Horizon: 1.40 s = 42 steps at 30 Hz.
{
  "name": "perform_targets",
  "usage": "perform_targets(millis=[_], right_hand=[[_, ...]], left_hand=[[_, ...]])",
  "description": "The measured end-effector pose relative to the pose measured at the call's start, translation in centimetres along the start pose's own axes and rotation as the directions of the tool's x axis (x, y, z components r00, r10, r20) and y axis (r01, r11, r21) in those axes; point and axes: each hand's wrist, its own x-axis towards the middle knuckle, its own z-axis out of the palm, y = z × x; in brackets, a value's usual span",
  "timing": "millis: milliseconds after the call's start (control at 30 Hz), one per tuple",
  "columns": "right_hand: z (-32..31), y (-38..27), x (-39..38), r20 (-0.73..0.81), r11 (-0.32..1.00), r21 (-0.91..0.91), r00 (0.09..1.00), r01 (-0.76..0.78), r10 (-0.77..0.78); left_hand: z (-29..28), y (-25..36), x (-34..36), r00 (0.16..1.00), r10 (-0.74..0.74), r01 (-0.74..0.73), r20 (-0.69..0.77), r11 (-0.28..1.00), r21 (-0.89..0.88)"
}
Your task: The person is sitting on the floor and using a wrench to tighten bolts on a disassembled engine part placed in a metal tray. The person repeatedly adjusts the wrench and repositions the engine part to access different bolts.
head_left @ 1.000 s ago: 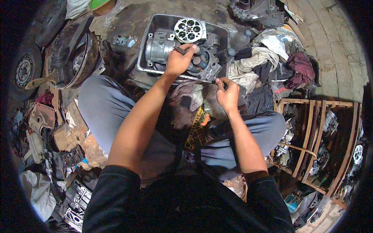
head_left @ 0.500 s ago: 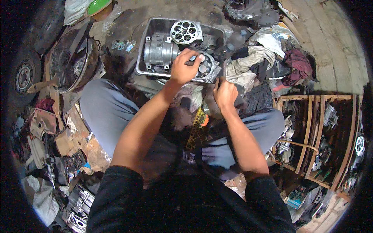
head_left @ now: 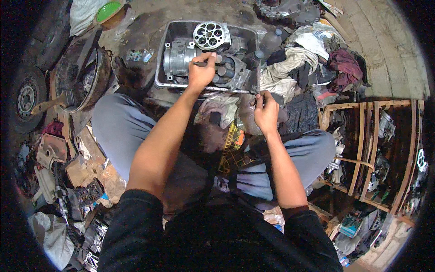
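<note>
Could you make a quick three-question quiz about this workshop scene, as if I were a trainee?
1. Which hand is over the dark tray?
2. True or false: the green dish is farther left in the picture than the tray.
3. Fill in the blank: the round silver plate is pierced by several ____.

Key: 1. The left hand. 2. True. 3. Holes.

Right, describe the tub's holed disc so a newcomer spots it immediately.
Find the dark tub at the picture's top middle. Toward its far edge, just past the left hand, sits a bright silver disc. Unlike the grey metal drum beside it, it shows a flat face with a ring of round holes.
</note>
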Motion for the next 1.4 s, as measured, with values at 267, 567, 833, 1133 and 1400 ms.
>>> perform_targets(millis=[267,567,833,1133,1400], right_hand=[[0.5,-1.0,0.0,-0.110,0.986,-0.154,0.990,0.071,-0.089],[1.4,-2.3,0.7,-0.136,0.981,-0.165,0.983,0.099,-0.122],[1.8,-2.9,1.0,-0.071,0.973,-0.211,0.991,0.093,-0.110],[2.0,-2.4,1.2,0.057,0.870,-0.445,0.976,0.212,-0.209],[1.7,-2.1,2.1,0.222,0.847,-0.496,0.971,0.191,-0.089]], left_hand=[[-0.4,-1.0,1.2,0.997,-0.039,0.034,0.068,0.997,0.069],[-0.6,-0.1,0.9,0.998,-0.028,0.023,0.062,0.996,0.082],[-0.7,-0.4,1.1,0.997,-0.032,0.025,0.071,0.995,0.094],[-1.0,0.8,0.9,0.994,0.019,-0.035,0.111,0.990,0.138],[-1.0,0.6,0.6,0.985,0.147,-0.156,0.095,0.984,0.092]])
